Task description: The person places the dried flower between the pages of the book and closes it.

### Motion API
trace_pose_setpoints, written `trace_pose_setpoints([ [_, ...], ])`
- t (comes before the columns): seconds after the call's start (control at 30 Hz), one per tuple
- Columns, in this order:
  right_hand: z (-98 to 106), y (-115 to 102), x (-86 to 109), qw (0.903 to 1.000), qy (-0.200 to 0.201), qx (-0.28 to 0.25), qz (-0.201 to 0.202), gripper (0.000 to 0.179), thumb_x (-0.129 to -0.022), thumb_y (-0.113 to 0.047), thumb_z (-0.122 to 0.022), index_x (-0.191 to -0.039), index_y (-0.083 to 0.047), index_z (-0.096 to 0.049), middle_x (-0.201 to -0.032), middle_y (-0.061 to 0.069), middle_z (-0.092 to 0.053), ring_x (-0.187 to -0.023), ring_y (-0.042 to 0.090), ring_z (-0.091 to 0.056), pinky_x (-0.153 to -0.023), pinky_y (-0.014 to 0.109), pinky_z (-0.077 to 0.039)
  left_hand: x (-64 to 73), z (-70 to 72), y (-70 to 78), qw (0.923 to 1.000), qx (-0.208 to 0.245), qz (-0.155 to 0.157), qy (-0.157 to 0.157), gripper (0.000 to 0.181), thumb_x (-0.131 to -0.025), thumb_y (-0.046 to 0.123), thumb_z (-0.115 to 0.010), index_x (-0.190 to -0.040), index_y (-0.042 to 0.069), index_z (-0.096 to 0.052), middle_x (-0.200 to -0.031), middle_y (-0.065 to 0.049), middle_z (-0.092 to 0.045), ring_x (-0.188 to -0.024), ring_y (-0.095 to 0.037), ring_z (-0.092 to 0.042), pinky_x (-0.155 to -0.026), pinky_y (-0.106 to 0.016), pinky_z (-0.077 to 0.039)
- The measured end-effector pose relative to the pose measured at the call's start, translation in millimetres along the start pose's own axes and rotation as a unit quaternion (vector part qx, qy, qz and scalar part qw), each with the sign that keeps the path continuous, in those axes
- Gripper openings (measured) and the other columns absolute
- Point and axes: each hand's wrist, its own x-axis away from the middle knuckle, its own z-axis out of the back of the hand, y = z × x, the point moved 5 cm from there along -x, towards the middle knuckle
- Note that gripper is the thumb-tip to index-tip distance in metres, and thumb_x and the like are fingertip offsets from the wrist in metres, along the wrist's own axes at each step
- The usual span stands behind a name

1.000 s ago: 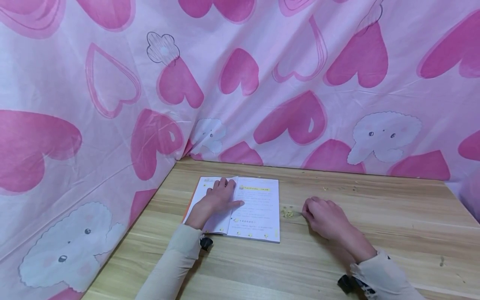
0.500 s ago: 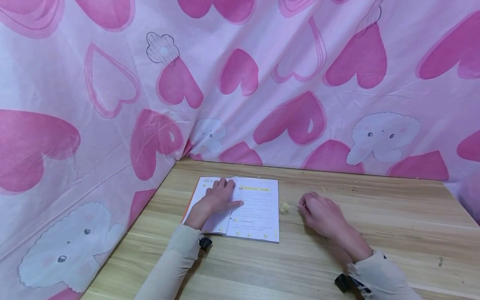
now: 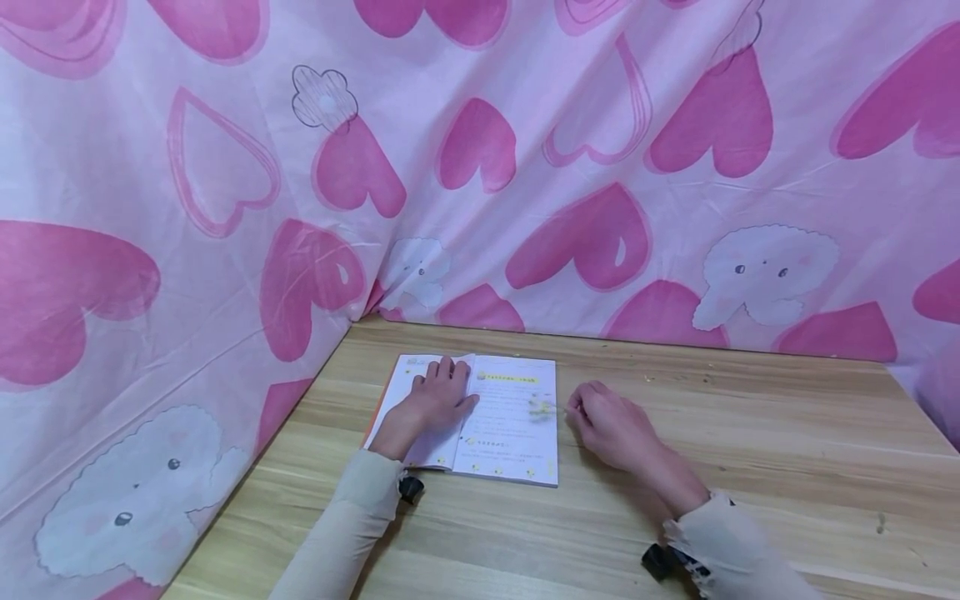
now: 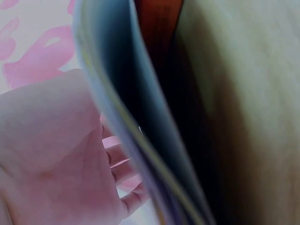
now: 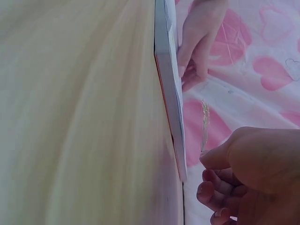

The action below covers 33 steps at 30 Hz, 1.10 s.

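An open book lies at the left of the wooden table. My left hand rests on its left page near the fold, fingers stretched toward the top edge. In the left wrist view the palm of the left hand shows beside curving pages. My right hand is just right of the book and pinches the thin stem of a small yellowish dried flower sprig. Seen from the right wrist, the dried flower sprig stands above the page, held between thumb and finger.
The wooden table carries a few tiny bits of plant debris toward the back and right. A pink cloth with hearts hangs behind the table and along its left side.
My right hand has moved left, bringing the dried flower sprig from beside the book to over its right page. My left hand has stayed on the left page, its thumb drawn in slightly.
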Motion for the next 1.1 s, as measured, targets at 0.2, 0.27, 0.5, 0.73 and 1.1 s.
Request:
trace_pose_setpoints([
  [0.2, -12.6, -14.1, -10.8, 0.9999, -0.012, 0.003, 0.012, 0.006, -0.103, -0.015, -0.073, -0.100, -0.013, -0.068, -0.097, 0.001, -0.063, -0.083, 0.015, -0.056, -0.071, 0.032, -0.049, 2.7, 2.7, 2.5, 1.0000, 0.004, -0.008, 0.001, 0.041, -0.110, 0.038, -0.054, -0.135, 0.007, -0.043, -0.121, -0.015, -0.041, -0.116, -0.035, -0.039, -0.092, -0.053, -0.039],
  [0.27, -16.6, -18.5, -14.5, 0.9998, -0.019, 0.000, 0.008, 0.006, -0.103, -0.017, -0.072, -0.100, -0.013, -0.068, -0.096, 0.001, -0.062, -0.082, 0.015, -0.056, -0.070, 0.032, -0.048, 3.0, 3.4, 3.3, 1.0000, 0.002, -0.007, -0.003, 0.043, -0.111, 0.038, -0.054, -0.138, 0.007, -0.042, -0.123, -0.015, -0.040, -0.118, -0.035, -0.039, -0.093, -0.053, -0.039],
  [0.5, -28.9, -30.5, -25.8, 0.9988, -0.045, -0.017, -0.011, 0.007, -0.105, -0.019, -0.070, -0.101, -0.013, -0.069, -0.095, 0.000, -0.061, -0.083, 0.016, -0.055, -0.072, 0.031, -0.045, 5.0, 6.5, 5.5, 0.9999, 0.000, -0.001, -0.016, 0.044, -0.112, 0.039, -0.053, -0.140, 0.007, -0.042, -0.127, -0.016, -0.041, -0.122, -0.036, -0.039, -0.096, -0.053, -0.038],
  [0.73, -34.4, -35.9, -32.3, 0.9984, -0.048, -0.024, -0.019, 0.007, -0.104, -0.018, -0.071, -0.101, -0.012, -0.069, -0.095, 0.001, -0.061, -0.084, 0.017, -0.055, -0.074, 0.033, -0.047, 1.1, 2.8, 1.9, 0.9999, -0.008, -0.002, -0.011, 0.042, -0.111, 0.039, -0.052, -0.136, 0.007, -0.041, -0.125, -0.016, -0.039, -0.118, -0.035, -0.038, -0.094, -0.052, -0.037],
  [1.1, -36.5, -32.0, -33.3, 0.9965, -0.054, -0.054, -0.032, 0.005, -0.103, -0.016, -0.071, -0.104, -0.011, -0.072, -0.097, 0.001, -0.063, -0.085, 0.017, -0.057, -0.076, 0.033, -0.049, 0.7, 2.1, 0.8, 0.9999, -0.006, -0.003, -0.009, 0.041, -0.111, 0.039, -0.053, -0.133, 0.007, -0.041, -0.121, -0.015, -0.039, -0.115, -0.035, -0.038, -0.092, -0.052, -0.037],
])
